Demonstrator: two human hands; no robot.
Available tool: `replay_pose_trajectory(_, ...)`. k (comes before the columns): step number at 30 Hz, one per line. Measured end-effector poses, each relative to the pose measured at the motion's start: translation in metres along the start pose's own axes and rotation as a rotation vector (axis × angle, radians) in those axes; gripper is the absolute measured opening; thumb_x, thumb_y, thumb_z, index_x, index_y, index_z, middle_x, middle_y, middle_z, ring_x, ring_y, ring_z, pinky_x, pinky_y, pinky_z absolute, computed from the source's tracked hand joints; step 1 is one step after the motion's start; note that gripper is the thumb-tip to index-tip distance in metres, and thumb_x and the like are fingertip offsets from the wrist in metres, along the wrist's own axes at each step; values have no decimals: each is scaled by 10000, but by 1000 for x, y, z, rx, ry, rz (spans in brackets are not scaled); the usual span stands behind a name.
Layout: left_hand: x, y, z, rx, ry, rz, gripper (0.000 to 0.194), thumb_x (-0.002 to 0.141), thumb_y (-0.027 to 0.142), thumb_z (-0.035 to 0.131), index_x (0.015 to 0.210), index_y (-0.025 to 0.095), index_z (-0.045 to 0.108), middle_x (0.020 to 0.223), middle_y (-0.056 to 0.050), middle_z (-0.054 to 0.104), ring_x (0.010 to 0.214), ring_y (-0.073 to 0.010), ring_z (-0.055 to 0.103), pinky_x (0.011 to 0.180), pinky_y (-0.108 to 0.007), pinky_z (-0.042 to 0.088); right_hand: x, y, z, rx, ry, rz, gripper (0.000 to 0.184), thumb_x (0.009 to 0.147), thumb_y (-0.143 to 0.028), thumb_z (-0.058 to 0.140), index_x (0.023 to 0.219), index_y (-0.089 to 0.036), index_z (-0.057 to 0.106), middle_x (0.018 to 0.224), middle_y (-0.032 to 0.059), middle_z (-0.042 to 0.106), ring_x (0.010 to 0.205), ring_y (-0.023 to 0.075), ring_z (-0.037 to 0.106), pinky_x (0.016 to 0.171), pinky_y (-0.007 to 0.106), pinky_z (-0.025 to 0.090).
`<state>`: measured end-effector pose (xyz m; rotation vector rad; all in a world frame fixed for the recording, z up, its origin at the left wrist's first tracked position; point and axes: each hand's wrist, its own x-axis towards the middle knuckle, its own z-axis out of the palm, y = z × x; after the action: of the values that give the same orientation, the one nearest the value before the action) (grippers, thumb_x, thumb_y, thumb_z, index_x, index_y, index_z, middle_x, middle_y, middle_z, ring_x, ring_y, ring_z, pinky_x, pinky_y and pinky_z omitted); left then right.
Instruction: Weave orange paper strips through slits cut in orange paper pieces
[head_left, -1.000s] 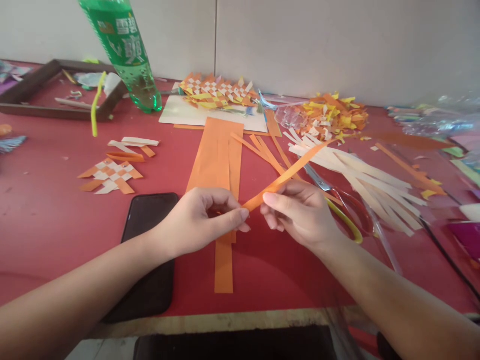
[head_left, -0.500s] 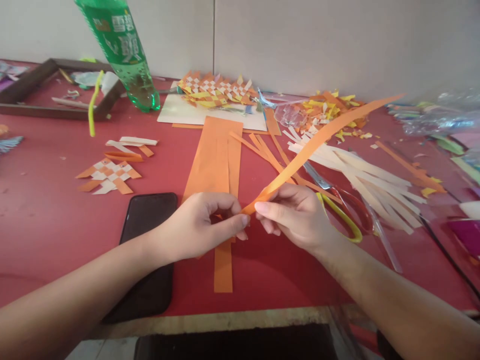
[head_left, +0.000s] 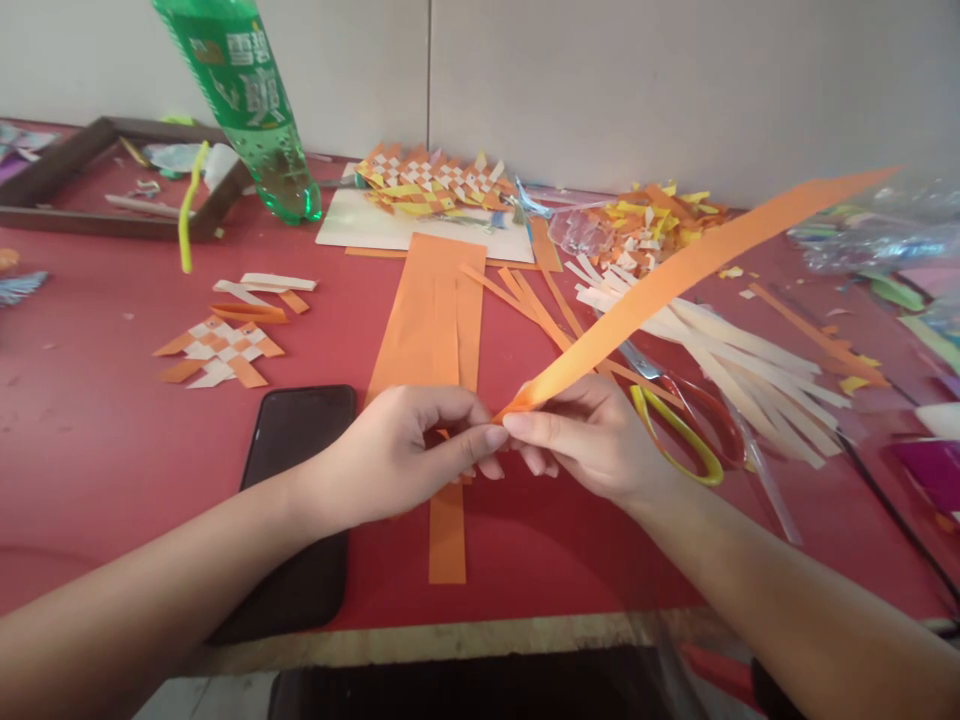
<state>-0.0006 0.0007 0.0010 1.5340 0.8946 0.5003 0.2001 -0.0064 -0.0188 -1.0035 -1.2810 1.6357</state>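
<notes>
left fingers [head_left: 474, 446] and right fingers [head_left: 538, 430] pinching an orange paper strip [head_left: 652, 301] — green bottle [head_left: 283, 172] behind, label [head_left: 244, 80] reading 雪碧

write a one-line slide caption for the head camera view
Left hand and right hand pinch an orange paper strip above a red table, scissors lying nearby.

Counter [head_left: 97, 440] is carrying one phone [head_left: 301, 430], one green bottle [head_left: 247, 110], one frame [head_left: 75, 222], one pair of scissors [head_left: 641, 362]; two hands [head_left: 397, 455] [head_left: 592, 435] are holding one orange strip [head_left: 675, 285].
</notes>
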Motion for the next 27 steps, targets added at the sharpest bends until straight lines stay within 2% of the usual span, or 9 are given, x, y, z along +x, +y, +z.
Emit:
replay_pose_trajectory(6,0,2,-2,47,17,-29,281,914,362,595,737,164,690,716,-7,740,605,-93,600,564,-191,442,2,-1,1,50,118,10,203,744,-280,801,635,-173,667,522,-33,615,400,67,534,334,167,377)
replay_pose_trajectory(14,1,0,-3,-45,15,-66,245,880,340,647,731,153,701,729,-18,757,640,-99,654,617,-178,496,3,-3,-2,113,156,14,215,725,-271,809,625,-169,648,570,-23,654,383,60,530,320,159,368)
replay_pose_trajectory(17,1,0,-2,-45,17,-82,238,892,323,624,765,144,715,769,-31,767,665,-107,675,624,-180,516,3,-3,-1,124,145,14,228,731,-264,807,623,-169,630,572,-31,652,386,60,541,325,154,381)
replay_pose_trajectory(20,1,-1,-1,-36,40,-40,221,909,311,597,845,147,730,854,-37,775,744,-124,697,668,-192,532,2,-1,1,93,74,41,225,746,-268,798,631,-162,636,554,-19,655,394,66,550,334,154,390)
replay_pose_trajectory(23,2,-2,-1,-1,66,17,237,910,311,598,799,144,723,810,-30,768,750,-126,699,673,-185,528,0,0,3,75,8,72,195,752,-262,793,660,-157,656,522,-13,645,405,80,561,346,163,408)
replay_pose_trajectory(27,1,-3,-1,-8,64,31,223,914,288,591,798,146,717,788,-20,769,718,-111,703,649,-165,530,0,2,2,100,47,54,153,758,-266,790,719,-163,684,534,-25,641,420,83,570,377,181,451)
